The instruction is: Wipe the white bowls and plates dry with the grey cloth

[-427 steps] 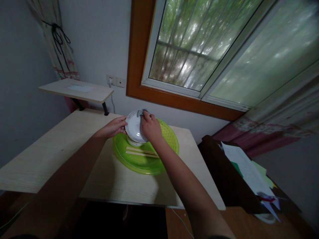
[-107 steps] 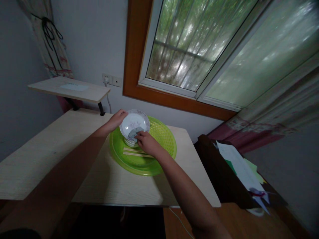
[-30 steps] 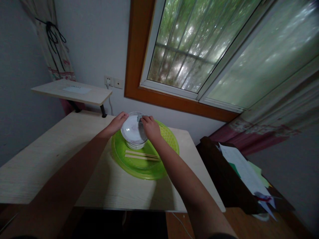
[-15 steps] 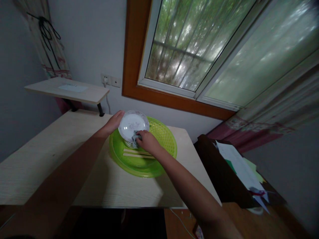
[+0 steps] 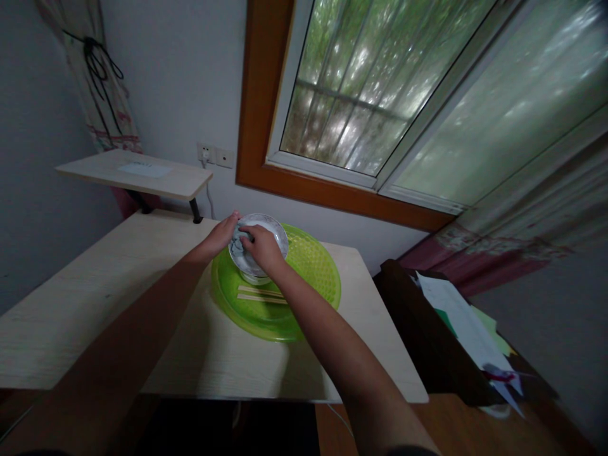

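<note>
My left hand [image 5: 222, 233] grips the left rim of a white plate [image 5: 272, 228] with a patterned border; its fingers go partly behind the plate. The plate is tilted toward me above a green plastic basket [image 5: 319, 266]. Closed round a crumpled grey-blue cloth [image 5: 239, 240], my right hand [image 5: 262, 246] presses it on the left part of the plate's face. Under the plate, part of a white bowl-like dish [image 5: 254, 278] shows; most of it is hidden. A pair of light wooden chopsticks [image 5: 260, 296] lies in the basket, partly covered by my right forearm.
The basket rests on a pale wooden table [image 5: 180, 354]. A small raised shelf [image 5: 137, 174] with a sheet of paper stands at the back left. Behind are a wall socket [image 5: 215, 156] and a wood-framed window. Papers [image 5: 463, 323] lie on dark furniture at the right.
My right hand has moved the cloth from the plate's lower right rim up and left across its face. My left hand still holds the rim. The whole view has shifted slightly.
</note>
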The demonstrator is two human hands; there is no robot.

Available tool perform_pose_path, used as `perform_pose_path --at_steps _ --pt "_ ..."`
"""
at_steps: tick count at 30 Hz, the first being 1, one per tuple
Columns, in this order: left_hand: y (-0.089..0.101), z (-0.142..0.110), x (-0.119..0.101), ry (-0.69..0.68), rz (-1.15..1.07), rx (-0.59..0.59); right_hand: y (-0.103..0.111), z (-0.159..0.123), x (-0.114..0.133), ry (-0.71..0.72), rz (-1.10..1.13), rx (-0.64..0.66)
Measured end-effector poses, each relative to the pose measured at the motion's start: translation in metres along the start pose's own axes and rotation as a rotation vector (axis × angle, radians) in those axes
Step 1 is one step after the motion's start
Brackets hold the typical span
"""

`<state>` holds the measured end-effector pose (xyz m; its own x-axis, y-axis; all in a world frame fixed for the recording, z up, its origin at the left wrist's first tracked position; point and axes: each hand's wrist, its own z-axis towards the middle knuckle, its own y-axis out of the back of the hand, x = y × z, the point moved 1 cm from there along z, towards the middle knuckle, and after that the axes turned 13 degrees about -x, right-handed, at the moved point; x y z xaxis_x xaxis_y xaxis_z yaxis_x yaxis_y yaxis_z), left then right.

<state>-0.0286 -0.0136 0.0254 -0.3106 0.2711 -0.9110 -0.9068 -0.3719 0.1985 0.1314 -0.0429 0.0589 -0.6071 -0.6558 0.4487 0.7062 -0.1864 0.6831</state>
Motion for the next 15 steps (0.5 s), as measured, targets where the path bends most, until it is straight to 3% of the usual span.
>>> perform_pose_path --at_steps 6,15 --pt "0.001 -0.002 -0.005 -0.022 -0.029 0.042 0.013 0.014 -0.013 0.013 -0.296 -0.028" --pt "0.001 -0.002 0.000 -0.017 -0.043 0.059 0.049 -0.012 -0.030 -0.096 -0.589 0.107"
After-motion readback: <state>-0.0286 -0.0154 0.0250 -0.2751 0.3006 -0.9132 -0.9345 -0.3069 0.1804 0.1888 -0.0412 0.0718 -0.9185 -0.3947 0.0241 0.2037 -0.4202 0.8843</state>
